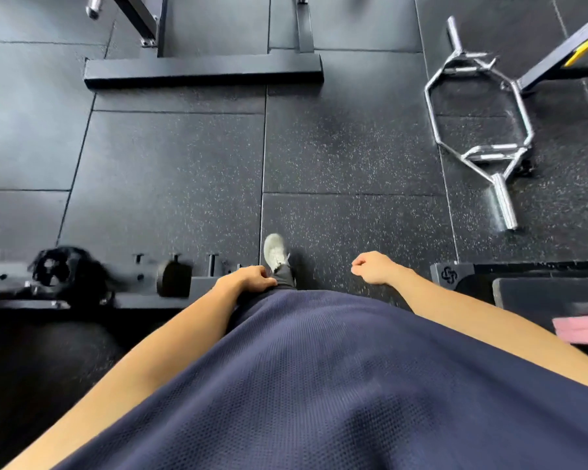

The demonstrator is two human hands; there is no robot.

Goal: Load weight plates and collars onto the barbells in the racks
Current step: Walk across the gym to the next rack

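Note:
My left hand (250, 278) hangs by my thigh with loosely curled fingers and holds nothing. My right hand (374, 268) hangs at my other side, also loosely curled and empty. A black weight plate (53, 269) sits on a low black rack base (204, 283) at the lower left, blurred. A chrome barbell sleeve end (94, 8) shows at the top left on a rack. No collar is in view.
A chrome hex bar (479, 130) lies on the rubber floor at the right. A black rack foot (201, 71) crosses the floor ahead. A black bench base (523, 276) and a pink item (581, 329) are at the right. My grey shoe (275, 251) steps forward.

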